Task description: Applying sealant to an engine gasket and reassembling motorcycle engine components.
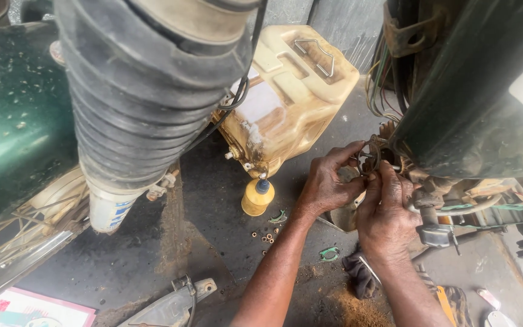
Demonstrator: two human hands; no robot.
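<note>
a small ring-shaped metal part [370, 158] sits under the dark green motorcycle body [473, 115], pinched between fingertips of my left hand [329, 181] and right hand [385, 212]. below lie a yellow bottle [257, 197], loose nuts [267, 236] and a cream jerrycan [292, 91].

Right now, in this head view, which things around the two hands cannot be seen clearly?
- The small ring part between the hands: the left hand and right hand cover most of it, so its kind is unclear.
- The metal container on the floor: the hands hide most of it.
- The small nuts on the floor: too small to tell apart.
- The yellow tool: cut off by the bottom edge.
</note>
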